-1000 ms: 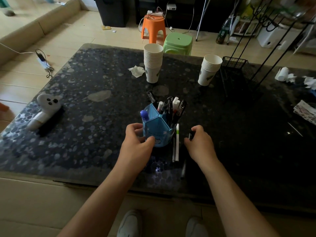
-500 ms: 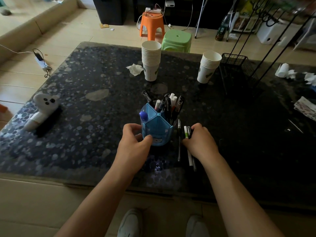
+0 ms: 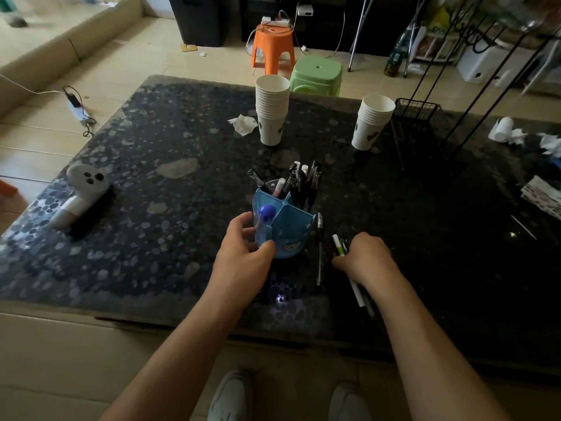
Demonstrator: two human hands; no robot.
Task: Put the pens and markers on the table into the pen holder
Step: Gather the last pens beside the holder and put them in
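Note:
A blue pen holder [image 3: 288, 232] stands near the front middle of the dark pebble-patterned table [image 3: 182, 208], with several pens and markers [image 3: 299, 180] sticking out of its back compartments and a purple-capped one [image 3: 267, 213] at its left. My left hand [image 3: 243, 256] grips the holder's left side. My right hand [image 3: 368, 258] is closed around a white marker with a green band [image 3: 339, 248] and a dark pen beside it; their ends stick out past the hand on both sides. One dark pen [image 3: 319, 250] lies on the table between holder and right hand.
Two stacks of paper cups [image 3: 271, 109] [image 3: 372, 121] stand behind the holder, with a crumpled tissue [image 3: 243, 124] beside the left stack. A white ghost-shaped brush [image 3: 80, 192] lies at the left. A black wire rack [image 3: 425, 123] and papers [image 3: 543, 194] sit at the right.
My right hand has gathered the white marker and a dark pen off the table and drawn them right and toward me. One dark pen now lies apart beside the holder. My left hand stays on the holder.

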